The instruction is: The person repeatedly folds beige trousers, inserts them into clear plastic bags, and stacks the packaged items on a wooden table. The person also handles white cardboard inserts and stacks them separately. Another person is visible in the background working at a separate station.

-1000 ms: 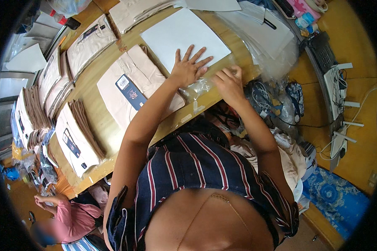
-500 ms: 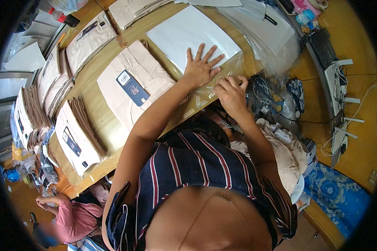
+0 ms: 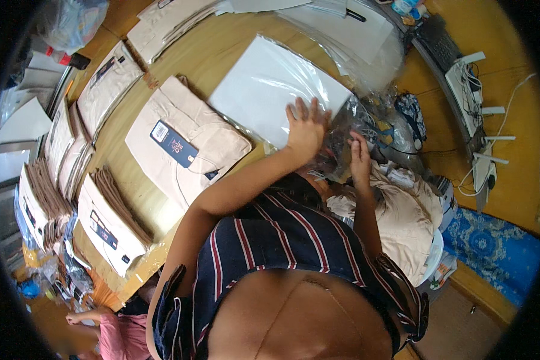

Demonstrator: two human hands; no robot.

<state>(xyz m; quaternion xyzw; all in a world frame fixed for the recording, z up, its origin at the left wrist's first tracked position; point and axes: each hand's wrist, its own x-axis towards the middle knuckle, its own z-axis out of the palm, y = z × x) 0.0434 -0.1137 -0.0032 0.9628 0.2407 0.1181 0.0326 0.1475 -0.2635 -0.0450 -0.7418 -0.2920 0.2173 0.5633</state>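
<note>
A white sheet lies inside a clear plastic bag on the table, its glossy film catching the light. My left hand presses on the bag near its close right corner, fingers spread. Past the table's edge, my right hand is raised with its fingers close together at the loose clear film of the bag's end. Its thumb is hard to make out. Left of the bag lie folded beige trousers with a dark blue hang tag.
Stacks of folded beige trousers line the table's left side and far edge. More plastic bags with sheets lie at the far right. Beige cloth is heaped below my right arm. A person in pink is at lower left.
The bagged sheet has shifted toward me and to the right, under my left hand. My right hand has moved away from the table edge, and its curled fingers have straightened. My view has shifted slightly.
</note>
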